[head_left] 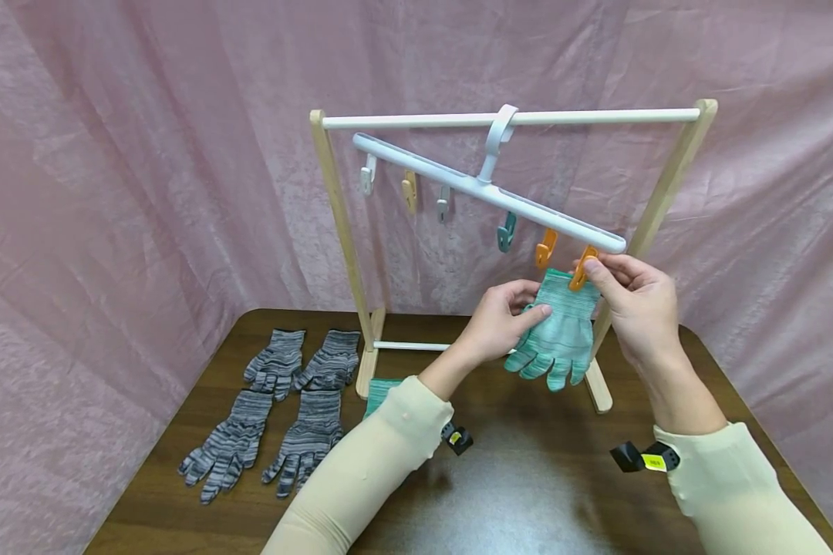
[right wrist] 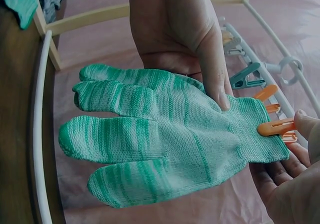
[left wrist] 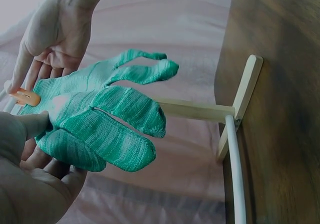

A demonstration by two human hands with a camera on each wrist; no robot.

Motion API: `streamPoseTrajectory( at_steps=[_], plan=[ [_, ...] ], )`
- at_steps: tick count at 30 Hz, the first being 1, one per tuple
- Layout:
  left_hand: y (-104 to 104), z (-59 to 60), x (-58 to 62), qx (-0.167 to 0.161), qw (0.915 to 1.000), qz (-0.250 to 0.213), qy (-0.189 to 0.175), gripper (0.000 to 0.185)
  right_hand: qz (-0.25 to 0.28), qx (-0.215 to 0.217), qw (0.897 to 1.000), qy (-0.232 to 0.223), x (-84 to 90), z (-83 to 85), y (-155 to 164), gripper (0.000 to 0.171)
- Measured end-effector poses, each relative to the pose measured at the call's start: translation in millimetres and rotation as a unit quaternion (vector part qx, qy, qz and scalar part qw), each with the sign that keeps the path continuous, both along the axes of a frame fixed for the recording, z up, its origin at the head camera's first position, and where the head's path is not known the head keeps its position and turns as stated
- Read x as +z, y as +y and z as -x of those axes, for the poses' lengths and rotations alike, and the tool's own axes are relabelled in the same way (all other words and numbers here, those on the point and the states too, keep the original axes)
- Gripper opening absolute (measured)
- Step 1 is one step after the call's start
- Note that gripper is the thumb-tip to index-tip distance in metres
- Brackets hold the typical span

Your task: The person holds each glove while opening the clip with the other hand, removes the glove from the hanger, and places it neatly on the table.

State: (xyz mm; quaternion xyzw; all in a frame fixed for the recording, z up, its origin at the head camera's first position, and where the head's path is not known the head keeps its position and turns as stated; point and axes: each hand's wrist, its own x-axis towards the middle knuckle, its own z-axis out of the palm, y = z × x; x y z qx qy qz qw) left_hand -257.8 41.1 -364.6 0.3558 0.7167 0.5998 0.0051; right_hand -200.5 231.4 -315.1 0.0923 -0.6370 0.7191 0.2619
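A green striped knit glove (head_left: pixel 561 327) hangs fingers down below the low right end of a white clip hanger (head_left: pixel 451 176), which tilts on its hook. My left hand (head_left: pixel 494 322) pinches the glove near its cuff, thumb on the near face. My right hand (head_left: pixel 640 312) pinches an orange clip (head_left: pixel 583 270) at the hanger's end between thumb and fingers. In the right wrist view, this clip (right wrist: pixel 272 128) lies over the cuff edge. A second orange clip (head_left: pixel 545 248) hangs beside it, partly behind the cuff in the right wrist view.
The hanger hooks over the white bar (head_left: pixel 416 121) of a wooden-legged stand (head_left: pixel 343 223). A teal clip (head_left: pixel 506 232) and several paler clips hang further left. Grey striped gloves (head_left: pixel 305 432) lie on the brown table (head_left: pixel 527 478) at left; another green glove (head_left: pixel 380 391) is mostly behind my left forearm.
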Motion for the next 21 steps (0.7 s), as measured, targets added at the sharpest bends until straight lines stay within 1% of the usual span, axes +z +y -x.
streamPoseTrajectory(
  at_steps=[8,13,21],
  plan=[
    [-0.4,0.3,0.8,0.011,0.9998,0.014,0.004,0.032,0.007,-0.002,1.000,0.015,-0.6,0.9,-1.1,0.019],
    [-1.1,-0.1,0.5,0.012,0.9998,0.016,0.008,0.033,0.015,-0.002,1.000,0.025,-0.8,1.0,-1.7,0.021],
    [-5.0,-1.6,1.0,0.012,0.9997,0.019,0.004,0.034,0.010,0.006,0.999,0.033,0.4,1.5,-3.0,0.025]
  ],
)
